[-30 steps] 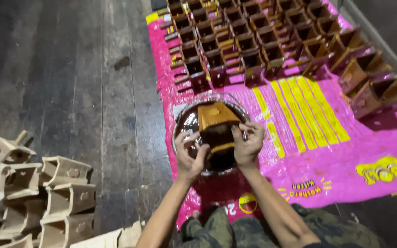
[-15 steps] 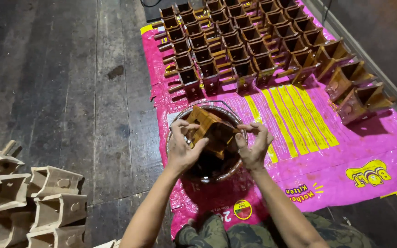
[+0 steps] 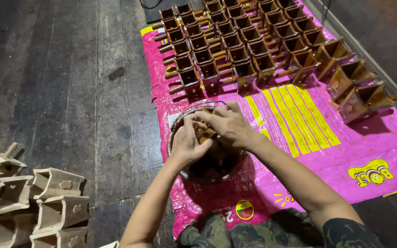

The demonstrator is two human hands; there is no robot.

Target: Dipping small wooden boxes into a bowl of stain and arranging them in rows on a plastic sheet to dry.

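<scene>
A round bowl (image 3: 178,128) of dark brown liquid sits on a pink and yellow plastic sheet (image 3: 309,138) on the floor. Over the bowl, my left hand (image 3: 188,143) and my right hand (image 3: 226,125) are closed together around a small brown-stained wooden piece (image 3: 206,134), which they mostly hide. Beyond the bowl, several stained wooden pieces (image 3: 235,46) of the same box-like shape stand in rows on the sheet.
A stack of pale, unstained wooden pieces (image 3: 28,197) lies on the dark plank floor (image 3: 60,69) at the lower left. More stained pieces (image 3: 354,87) stand at the sheet's right edge beside a wall. My camouflage-clad legs (image 3: 253,234) are at the bottom.
My hands have drawn together over the bowl, covering the wooden piece that was held up between them. The view has shifted so the bowl sits lower and the rows closer.
</scene>
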